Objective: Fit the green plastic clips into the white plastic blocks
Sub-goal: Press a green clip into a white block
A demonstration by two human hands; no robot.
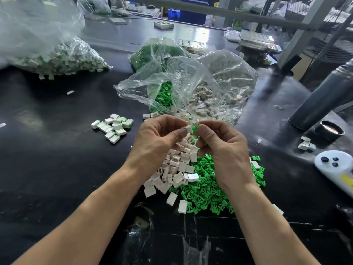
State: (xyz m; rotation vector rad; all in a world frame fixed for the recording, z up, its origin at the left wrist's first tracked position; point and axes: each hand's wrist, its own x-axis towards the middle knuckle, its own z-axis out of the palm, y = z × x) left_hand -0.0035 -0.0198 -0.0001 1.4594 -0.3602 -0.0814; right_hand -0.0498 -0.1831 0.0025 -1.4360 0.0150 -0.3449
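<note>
Two hands bring a white block and a green clip together above the heaps on the black desk [57,169].

The left hand [158,138] has its grip pinched on a white block [188,128]; the right hand [221,144] pinches a green clip [195,129], just touching it. Fingers hide most of both parts, so how far the clip sits in cannot be told. Loose blocks [175,169] and clips [208,190] lie below, partly covered by the wrists; finished pieces [114,127] sit to the left.

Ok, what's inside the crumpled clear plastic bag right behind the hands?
The crumpled clear plastic bag holds loose green plastic clips on its left side and white plastic blocks on its right. How deep either heap goes is hidden by the folds.
</note>
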